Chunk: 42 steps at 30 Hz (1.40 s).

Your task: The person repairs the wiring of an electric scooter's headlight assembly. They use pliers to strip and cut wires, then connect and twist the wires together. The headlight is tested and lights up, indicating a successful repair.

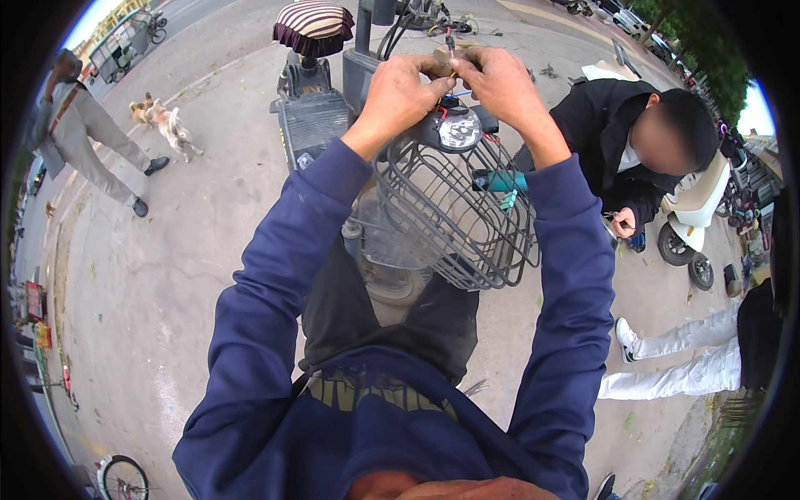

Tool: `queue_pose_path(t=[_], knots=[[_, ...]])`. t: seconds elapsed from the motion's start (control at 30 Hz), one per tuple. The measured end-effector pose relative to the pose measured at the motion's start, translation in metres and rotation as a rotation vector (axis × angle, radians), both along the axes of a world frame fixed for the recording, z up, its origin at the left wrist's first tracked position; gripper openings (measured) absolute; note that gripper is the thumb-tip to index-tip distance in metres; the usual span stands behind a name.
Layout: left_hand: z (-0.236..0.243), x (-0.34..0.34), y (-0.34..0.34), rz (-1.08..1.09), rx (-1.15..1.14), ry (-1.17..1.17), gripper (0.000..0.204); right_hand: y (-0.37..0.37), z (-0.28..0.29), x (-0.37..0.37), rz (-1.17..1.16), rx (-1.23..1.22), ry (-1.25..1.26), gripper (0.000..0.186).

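Note:
Close together above the front of an electric scooter, my left hand (402, 93) and my right hand (503, 87) pinch thin wires (453, 76) between thumbs and fingertips. A bit of yellow shows at the pinch; the fingers hide the rest. Blue and red wires hang just below, beside the round headlight (460, 131) in its black housing. Under the headlight is a dark wire basket (457, 212) with a teal cylindrical thing (502, 181) in it. Behind my left hand stand the scooter's ribbed footboard (312, 125) and a striped, covered seat (312, 28).
At right, a person in a black jacket (602, 112) bends close to the scooter, a small object in one hand (623, 222). Someone in white trousers (683, 358) is lower right. At left stand another person (100, 125) and two dogs (171, 132). Parked scooters (696, 200) line the right.

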<state>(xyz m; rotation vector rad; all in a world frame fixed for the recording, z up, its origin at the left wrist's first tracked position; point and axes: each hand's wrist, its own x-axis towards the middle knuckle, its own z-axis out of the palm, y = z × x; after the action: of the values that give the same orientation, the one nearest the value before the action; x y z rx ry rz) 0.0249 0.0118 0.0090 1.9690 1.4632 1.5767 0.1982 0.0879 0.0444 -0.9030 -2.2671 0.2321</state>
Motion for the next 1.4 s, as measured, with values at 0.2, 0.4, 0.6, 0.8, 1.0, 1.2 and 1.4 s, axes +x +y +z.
queue_pose_path(t=[0.2, 0.4, 0.6, 0.8, 1.0, 1.2, 1.4], knots=[[-0.013, -0.009, 0.004, -0.012, 0.021, -0.043, 0.028, -0.014, 0.014, 0.006, 0.124, 0.084, -0.095, 0.022], [-0.010, -0.009, 0.002, 0.019, 0.000, 0.023, 0.028, -0.019, 0.014, 0.013, 0.062, 0.720, -0.374, 0.019], [-0.004, -0.008, -0.007, 0.085, 0.002, 0.093, 0.028, -0.022, 0.012, 0.019, 0.098, -0.126, 0.164, 0.035], [-0.004, -0.003, -0.004, 0.087, 0.022, 0.109, 0.028, -0.012, 0.007, 0.005, -0.062, -0.281, 0.035, 0.050], [-0.006, -0.005, -0.005, 0.110, 0.049, 0.123, 0.027, -0.027, 0.011, -0.002, -0.039, -0.146, -0.006, 0.034], [-0.003, 0.000, -0.009, 0.103, 0.049, 0.136, 0.028, -0.015, -0.002, 0.006, -0.056, -0.235, 0.139, 0.034], [-0.001, 0.002, -0.009, 0.142, 0.077, 0.211, 0.025, -0.024, 0.005, -0.018, -0.342, -0.112, -0.060, 0.033]])
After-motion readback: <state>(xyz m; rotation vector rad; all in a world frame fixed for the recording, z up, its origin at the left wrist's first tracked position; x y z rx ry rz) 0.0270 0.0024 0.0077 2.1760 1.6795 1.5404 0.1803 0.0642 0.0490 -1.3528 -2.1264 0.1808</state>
